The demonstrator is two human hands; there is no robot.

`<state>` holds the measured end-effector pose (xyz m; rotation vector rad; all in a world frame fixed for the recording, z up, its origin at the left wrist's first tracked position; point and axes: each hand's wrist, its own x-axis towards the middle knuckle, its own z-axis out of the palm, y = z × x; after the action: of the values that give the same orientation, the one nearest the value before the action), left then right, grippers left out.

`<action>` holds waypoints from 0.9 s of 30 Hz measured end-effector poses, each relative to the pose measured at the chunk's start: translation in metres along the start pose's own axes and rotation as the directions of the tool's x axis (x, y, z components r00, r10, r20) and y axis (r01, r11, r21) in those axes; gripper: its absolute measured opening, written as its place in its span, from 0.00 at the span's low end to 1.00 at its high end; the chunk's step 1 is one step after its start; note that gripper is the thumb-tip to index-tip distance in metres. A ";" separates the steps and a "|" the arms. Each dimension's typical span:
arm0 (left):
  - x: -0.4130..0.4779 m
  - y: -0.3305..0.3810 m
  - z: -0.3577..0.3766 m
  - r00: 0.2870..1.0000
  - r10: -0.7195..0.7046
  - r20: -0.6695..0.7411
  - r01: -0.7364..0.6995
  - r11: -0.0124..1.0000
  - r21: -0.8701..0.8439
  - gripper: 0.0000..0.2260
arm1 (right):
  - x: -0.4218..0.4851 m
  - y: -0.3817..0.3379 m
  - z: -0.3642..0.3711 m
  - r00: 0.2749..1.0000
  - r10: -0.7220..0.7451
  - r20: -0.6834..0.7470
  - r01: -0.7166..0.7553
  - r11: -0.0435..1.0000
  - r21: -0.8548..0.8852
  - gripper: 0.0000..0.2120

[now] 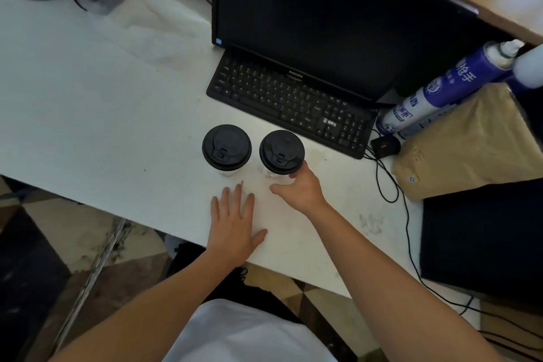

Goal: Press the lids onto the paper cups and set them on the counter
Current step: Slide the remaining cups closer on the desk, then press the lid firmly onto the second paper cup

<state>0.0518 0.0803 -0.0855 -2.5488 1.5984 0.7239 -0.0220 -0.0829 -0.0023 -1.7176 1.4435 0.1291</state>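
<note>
Two white paper cups stand upright side by side on the white counter (pixel 102 103), each capped with a black lid. The left cup (pixel 226 147) stands free, untouched. My right hand (pixel 299 188) curls around the near side of the right cup (pixel 281 151), thumb and fingers against its wall just below the lid. My left hand (pixel 233 222) lies flat on the counter, palm down and fingers spread, a little in front of the left cup and holding nothing.
A black keyboard (pixel 291 103) and a dark monitor (pixel 338 15) stand just behind the cups. To the right are blue spray cans (pixel 437 91), a brown paper bag (pixel 470 141), a small black device (pixel 385 145) and trailing cables (pixel 407 214). The counter's front edge runs under my forearms.
</note>
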 end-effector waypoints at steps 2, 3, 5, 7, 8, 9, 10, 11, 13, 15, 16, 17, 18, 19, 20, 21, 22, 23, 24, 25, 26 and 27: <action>-0.002 -0.003 0.010 1.000 0.015 -0.003 -0.015 1.000 0.026 0.40 | 0.003 0.000 0.002 1.000 0.007 -0.014 -0.005 0.996 0.084 0.36; -0.002 -0.005 0.015 1.000 0.020 -0.003 -0.020 0.999 0.027 0.40 | 0.005 0.001 0.004 1.000 0.006 -0.015 -0.004 0.992 0.125 0.40; -0.001 -0.006 0.021 1.000 0.024 -0.003 -0.024 0.999 0.030 0.39 | 0.006 -0.001 0.006 1.000 -0.006 -0.003 0.006 0.982 0.189 0.47; 0.001 -0.006 0.023 1.000 0.031 -0.003 -0.031 0.999 0.045 0.40 | 0.008 -0.001 0.011 0.999 -0.030 -0.014 0.033 0.967 0.251 0.54; 0.001 -0.006 0.024 0.999 0.035 -0.007 -0.035 0.998 0.050 0.40 | 0.010 0.000 0.014 0.999 -0.037 -0.024 0.043 0.956 0.292 0.56; 0.002 -0.006 0.025 0.999 0.036 -0.008 -0.035 0.998 0.052 0.40 | 0.013 0.001 0.017 0.998 -0.044 -0.037 0.054 0.942 0.331 0.57; 0.002 -0.006 0.024 0.999 0.035 -0.002 -0.035 0.998 0.054 0.40 | 0.015 0.001 0.019 0.998 -0.047 -0.045 0.060 0.929 0.365 0.56; 0.002 -0.006 0.024 0.999 0.035 0.004 -0.035 0.998 0.053 0.40 | 0.015 -0.001 0.020 0.997 -0.049 -0.051 0.065 0.917 0.395 0.54; 0.003 -0.007 0.022 0.999 0.035 0.027 -0.037 0.998 0.046 0.40 | 0.014 -0.004 0.018 0.998 -0.044 -0.053 0.063 0.888 0.456 0.46; 0.003 -0.006 0.020 0.998 0.037 0.048 -0.038 0.999 0.028 0.40 | 0.013 -0.005 0.017 0.998 -0.046 -0.039 0.059 0.863 0.502 0.40; 0.003 -0.006 0.018 0.998 0.039 0.054 -0.040 0.999 0.021 0.40 | 0.012 -0.005 0.017 0.998 -0.052 -0.031 0.061 0.856 0.514 0.39; 0.003 -0.006 0.018 0.997 0.039 0.060 -0.040 0.999 0.019 0.40 | 0.011 -0.005 0.017 0.998 -0.056 -0.029 0.063 0.853 0.518 0.38; 0.002 -0.006 0.018 0.997 0.039 0.064 -0.041 0.999 0.022 0.40 | 0.010 -0.005 0.017 0.998 -0.058 -0.026 0.063 0.851 0.522 0.38; 0.002 -0.006 0.017 0.997 0.036 0.064 -0.037 0.999 0.025 0.40 | 0.009 -0.005 0.017 0.998 -0.058 -0.023 0.062 0.849 0.524 0.38; 0.002 -0.005 0.016 0.998 0.031 0.062 -0.033 0.999 0.027 0.39 | 0.007 -0.004 0.016 0.998 -0.059 -0.021 0.061 0.850 0.524 0.38; 0.002 -0.005 0.016 0.998 0.027 0.063 -0.029 0.999 0.028 0.39 | 0.005 -0.004 0.015 0.998 -0.060 -0.018 0.060 0.852 0.520 0.38; 0.002 -0.004 0.015 0.997 0.022 0.068 -0.024 0.999 0.029 0.38 | 0.001 -0.005 0.013 0.998 -0.061 -0.017 0.061 0.855 0.516 0.37; 0.002 -0.004 0.015 0.997 0.018 0.075 -0.020 0.999 0.033 0.38 | -0.001 -0.004 0.011 0.998 -0.066 -0.018 0.066 0.857 0.511 0.37; 0.001 -0.003 0.014 0.996 0.015 0.083 -0.017 0.999 0.035 0.38 | -0.004 -0.003 0.009 0.997 -0.072 -0.020 0.072 0.860 0.505 0.37; 0.001 -0.003 0.013 0.996 0.013 0.087 -0.016 0.999 0.033 0.38 | -0.006 -0.002 0.006 0.997 -0.077 -0.020 0.076 0.861 0.503 0.37; 0.001 -0.003 0.013 0.996 0.013 0.089 -0.015 0.999 0.028 0.38 | -0.009 0.000 0.003 0.997 -0.079 -0.019 0.077 0.861 0.502 0.37; 0.001 -0.003 0.012 0.996 0.016 0.083 -0.018 1.000 0.022 0.38 | -0.013 0.002 0.000 0.996 -0.084 -0.017 0.081 0.861 0.503 0.37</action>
<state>0.0502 0.0845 -0.0976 -2.4587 1.5952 0.7970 -0.0281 -0.0734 0.0041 -1.3368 1.2552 -0.2726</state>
